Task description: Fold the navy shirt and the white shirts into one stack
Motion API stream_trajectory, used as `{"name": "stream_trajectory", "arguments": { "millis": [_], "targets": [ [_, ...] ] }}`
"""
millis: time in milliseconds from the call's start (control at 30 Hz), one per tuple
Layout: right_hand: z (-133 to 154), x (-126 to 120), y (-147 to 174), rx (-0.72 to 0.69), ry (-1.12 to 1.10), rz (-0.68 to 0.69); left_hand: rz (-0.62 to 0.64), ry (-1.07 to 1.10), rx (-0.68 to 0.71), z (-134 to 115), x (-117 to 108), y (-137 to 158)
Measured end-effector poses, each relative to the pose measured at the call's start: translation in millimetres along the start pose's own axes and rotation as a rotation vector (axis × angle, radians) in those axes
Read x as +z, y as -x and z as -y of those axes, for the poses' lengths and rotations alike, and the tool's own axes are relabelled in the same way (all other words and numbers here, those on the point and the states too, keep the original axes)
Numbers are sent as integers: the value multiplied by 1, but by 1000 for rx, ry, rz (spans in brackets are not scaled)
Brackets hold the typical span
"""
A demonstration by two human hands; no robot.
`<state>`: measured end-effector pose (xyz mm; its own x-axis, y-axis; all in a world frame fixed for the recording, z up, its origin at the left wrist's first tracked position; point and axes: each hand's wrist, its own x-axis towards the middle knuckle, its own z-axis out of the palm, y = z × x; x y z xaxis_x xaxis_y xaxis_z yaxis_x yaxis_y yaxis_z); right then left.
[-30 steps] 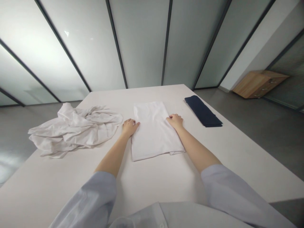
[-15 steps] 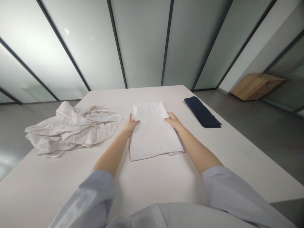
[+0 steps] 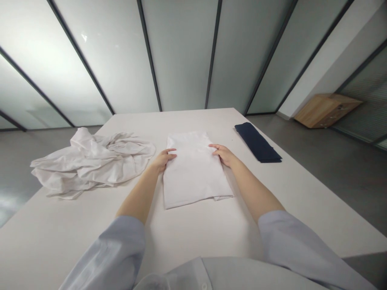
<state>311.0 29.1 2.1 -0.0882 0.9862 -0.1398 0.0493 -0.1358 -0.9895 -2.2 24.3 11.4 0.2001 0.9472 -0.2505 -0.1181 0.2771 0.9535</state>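
Observation:
A folded white cloth (image 3: 193, 173) lies flat in front of me, its near edge slightly slanted and a small layer showing at the near right corner. My left hand (image 3: 164, 159) grips its left edge, with the thumb and a finger on top and the other fingers curled at the side. Opposite, my right hand (image 3: 223, 154) has hold of the right edge in much the same way, some fingertips hidden by the hand and the fabric.
A crumpled heap of white fabric (image 3: 93, 163) spreads over the table's left side. To the right, a folded dark navy cloth (image 3: 256, 143) lies near the edge of the white table (image 3: 199, 233). Frosted glass panels (image 3: 184, 56) stand behind; a wooden cabinet (image 3: 320, 110) is on the floor.
The folded white cloth has shifted slightly toward me and left. My left hand has moved a little left, and a finger of each hand now rests on top of the cloth.

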Motion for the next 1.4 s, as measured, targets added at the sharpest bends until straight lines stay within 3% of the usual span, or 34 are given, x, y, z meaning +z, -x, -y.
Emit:
{"name": "stream_trajectory", "arguments": {
  "millis": [233, 500, 767, 967, 1133, 1267, 1400],
  "targets": [
    [-1, 0, -1, 15, -30, 67, -38, -58, -23, -2, -7, -1],
    [-9, -3, -7, -14, -3, 19, 64, -232, -21, 2, -12, -2],
    [-9, -1, -10, -41, 10, -23, 16, -438, 159, 4, -8, -1],
    [-11, -1, -11, -128, 297, -86, -32, -511, 192, -3, -6, 5],
    [-1, -6, -10, -155, 528, -46, -74, -562, 165, -3, -5, 1],
    [12, -11, -10, -190, 720, -32, -129, -771, 171, -8, -4, -10],
    [32, -15, -21, -323, 940, -53, -129, -1120, 340, -33, -4, -24]
  ]
}}
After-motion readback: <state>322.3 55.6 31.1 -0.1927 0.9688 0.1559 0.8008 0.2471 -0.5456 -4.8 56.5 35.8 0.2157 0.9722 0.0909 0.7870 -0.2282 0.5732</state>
